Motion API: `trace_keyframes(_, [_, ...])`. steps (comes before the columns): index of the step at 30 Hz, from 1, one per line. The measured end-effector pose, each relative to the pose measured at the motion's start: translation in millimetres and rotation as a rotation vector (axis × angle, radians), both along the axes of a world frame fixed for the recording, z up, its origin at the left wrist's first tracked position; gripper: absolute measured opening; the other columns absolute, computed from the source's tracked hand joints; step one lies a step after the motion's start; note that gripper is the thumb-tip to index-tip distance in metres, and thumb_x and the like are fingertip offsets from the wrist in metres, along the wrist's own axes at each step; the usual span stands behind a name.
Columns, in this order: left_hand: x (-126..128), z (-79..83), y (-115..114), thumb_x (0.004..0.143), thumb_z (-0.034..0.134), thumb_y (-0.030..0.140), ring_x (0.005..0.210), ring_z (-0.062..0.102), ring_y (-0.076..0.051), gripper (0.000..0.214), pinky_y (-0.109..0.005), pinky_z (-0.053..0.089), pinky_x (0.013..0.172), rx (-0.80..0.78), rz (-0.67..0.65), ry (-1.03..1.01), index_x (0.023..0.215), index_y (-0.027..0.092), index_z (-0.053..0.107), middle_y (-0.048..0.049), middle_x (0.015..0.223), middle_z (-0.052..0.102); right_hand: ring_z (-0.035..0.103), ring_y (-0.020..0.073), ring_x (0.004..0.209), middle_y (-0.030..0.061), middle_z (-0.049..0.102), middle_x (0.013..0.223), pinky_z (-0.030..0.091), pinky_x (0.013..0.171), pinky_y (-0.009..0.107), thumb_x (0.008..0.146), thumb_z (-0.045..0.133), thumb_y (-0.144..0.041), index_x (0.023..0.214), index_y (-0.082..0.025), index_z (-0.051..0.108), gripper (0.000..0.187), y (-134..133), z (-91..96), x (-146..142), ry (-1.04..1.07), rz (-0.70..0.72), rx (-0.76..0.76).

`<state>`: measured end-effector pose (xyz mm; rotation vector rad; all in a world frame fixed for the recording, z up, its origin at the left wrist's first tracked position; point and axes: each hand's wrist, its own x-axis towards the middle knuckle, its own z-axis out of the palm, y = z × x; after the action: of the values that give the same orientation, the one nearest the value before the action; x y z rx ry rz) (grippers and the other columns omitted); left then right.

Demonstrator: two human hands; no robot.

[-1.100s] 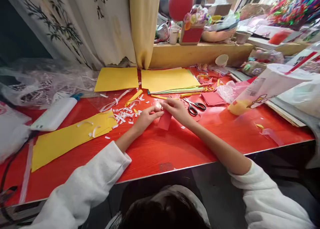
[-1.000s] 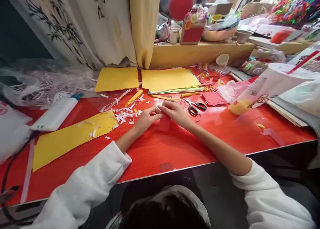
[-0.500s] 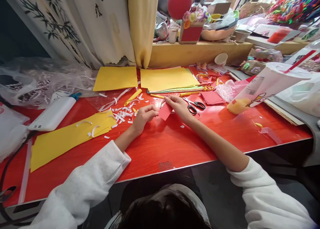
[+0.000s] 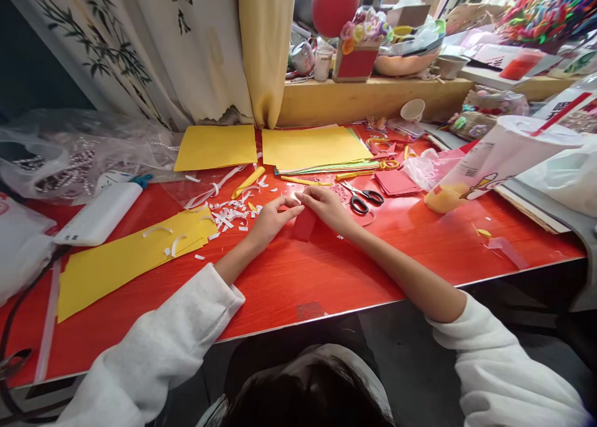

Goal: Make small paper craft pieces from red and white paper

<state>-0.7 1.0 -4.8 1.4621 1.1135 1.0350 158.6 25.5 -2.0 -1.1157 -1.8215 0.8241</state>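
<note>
A small piece of red paper (image 4: 305,224) is held up between my two hands over the red table. My left hand (image 4: 276,217) pinches its left side near the top, thumb and fingers closed. From the right, my right hand (image 4: 325,206) grips the top edge with bent fingers. The paper looks dark and hangs tilted below the fingertips. Just right of my right hand lie scissors (image 4: 360,202) with black handles. A stack of red paper squares (image 4: 396,183) sits beyond them. White paper scraps (image 4: 228,217) are scattered left of my left hand.
Yellow paper sheets (image 4: 135,259) lie at left, with more yellow sheets (image 4: 312,147) along the back. At right stands a tilted drink cup (image 4: 504,160) with a red straw. A white glue gun (image 4: 100,212) rests at left. The table's front edge (image 4: 336,313) runs below my forearms.
The red paper has turned and now hangs lower and darker. My right hand has come closer to my left, and their fingertips nearly meet at the paper's top.
</note>
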Motion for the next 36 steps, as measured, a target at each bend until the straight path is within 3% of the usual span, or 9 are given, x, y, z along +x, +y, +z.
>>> trace_keyframes(6, [0, -5.0, 3, 0.075, 0.064, 0.033, 0.078, 0.055, -0.012, 0.018, -0.022, 0.041, 0.071, 0.031, 0.007, -0.005, 0.081, 0.017, 0.062, 0.0001, 0.081, 0.060, 0.035, 0.0106, 0.061, -0.0030, 0.038, 0.062, 0.027, 0.056, 0.026, 0.085, 0.051, -0.052, 0.063, -0.018, 0.041, 0.041, 0, 1.6, 2, -0.011, 0.032, -0.012])
trace_keyframes(16, [0, -3.0, 2, 0.075, 0.063, 0.036, 0.080, 0.055, -0.013, 0.020, -0.023, 0.041, 0.077, 0.037, -0.011, 0.009, 0.076, 0.016, 0.062, 0.0001, 0.080, 0.062, 0.040, 0.0119, 0.063, -0.0006, 0.048, 0.066, 0.029, 0.058, 0.026, 0.086, 0.050, -0.050, 0.066, -0.018, 0.046, 0.038, -3, 0.3, -1, -0.043, 0.078, 0.060])
trace_keyframes(21, [-1, -4.9, 2, 0.073, 0.065, 0.037, 0.069, 0.051, -0.011, 0.022, -0.023, 0.040, 0.070, 0.013, -0.015, 0.011, 0.075, 0.015, 0.061, 0.0011, 0.074, 0.058, 0.038, 0.0118, 0.060, -0.0019, 0.043, 0.061, 0.029, 0.057, 0.025, 0.086, 0.050, -0.047, 0.062, -0.019, 0.042, 0.038, 3, -1.2, 4, -0.039, -0.059, 0.028])
trace_keyframes(26, [-1, -4.9, 4, 0.073, 0.065, 0.035, 0.073, 0.053, -0.011, 0.020, -0.022, 0.040, 0.073, 0.008, -0.043, 0.008, 0.074, 0.015, 0.063, 0.0009, 0.076, 0.061, 0.042, 0.0118, 0.059, -0.0017, 0.046, 0.060, 0.031, 0.058, 0.025, 0.085, 0.051, -0.048, 0.063, -0.019, 0.044, 0.037, 10, -5.4, 10, 0.049, -0.135, -0.034])
trace_keyframes(36, [0, 1.6, -3, 0.072, 0.065, 0.034, 0.067, 0.048, -0.010, 0.021, -0.022, 0.038, 0.068, 0.051, -0.143, 0.005, 0.070, 0.015, 0.057, 0.0018, 0.071, 0.055, 0.038, 0.0117, 0.059, -0.0019, 0.042, 0.060, 0.031, 0.057, 0.025, 0.084, 0.054, -0.049, 0.060, -0.019, 0.042, 0.039, 28, -5.3, 28, 0.143, -0.318, 0.002])
